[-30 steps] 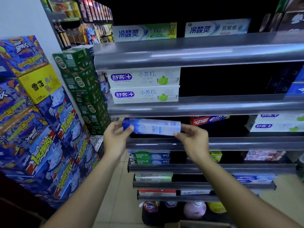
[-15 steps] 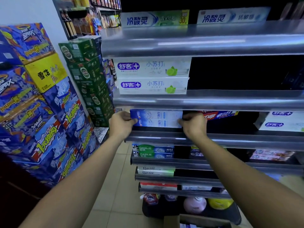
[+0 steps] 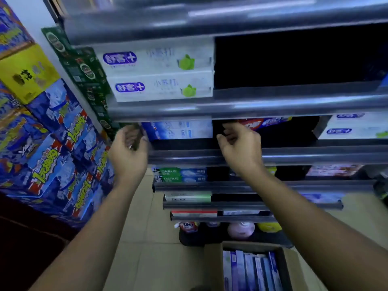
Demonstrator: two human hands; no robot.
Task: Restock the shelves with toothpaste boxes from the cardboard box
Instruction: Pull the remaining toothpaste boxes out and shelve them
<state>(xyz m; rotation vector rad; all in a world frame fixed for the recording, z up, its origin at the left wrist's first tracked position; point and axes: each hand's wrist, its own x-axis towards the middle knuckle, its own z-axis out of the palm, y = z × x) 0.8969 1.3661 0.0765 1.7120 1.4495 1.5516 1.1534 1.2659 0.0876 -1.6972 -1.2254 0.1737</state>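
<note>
Although the view is blurred, the metal shelves (image 3: pixel 273 106) fill most of it, tier below tier, down to the tiled floor (image 3: pixel 151 259). To their left stands a tall stack of printed cartons (image 3: pixel 52 143), mostly blue, with a yellow carton (image 3: pixel 27 72) near the top and green cartons (image 3: pixel 84 70) just beside the shelf end. On the floor below the shelves sits the open cardboard box (image 3: pixel 214 261), and inside it more toothpaste boxes (image 3: pixel 252 269) stand on end, packed side by side. Two white boxes (image 3: pixel 159 72) with green marks lie stacked at the left end of an upper tier; the space to their right is dark. On the tier beneath, the blue toothpaste box (image 3: pixel 178 130) lies lengthwise at the left end, just behind the front rail. A red box (image 3: pixel 252 122) lies to its right, and another white box (image 3: pixel 357 129) sits well apart at the right edge. A lower tier carries green and blue boxes (image 3: pixel 180 175). The left hand (image 3: pixel 128 152) is at the blue box's left end, its fingers loosely curled and grasping nothing; whether the thumb touches the box cannot be told. The right hand (image 3: pixel 241 148) is just beside the box's right end, its fingers (image 3: pixel 222 136) relaxed and released, apart from it.
</note>
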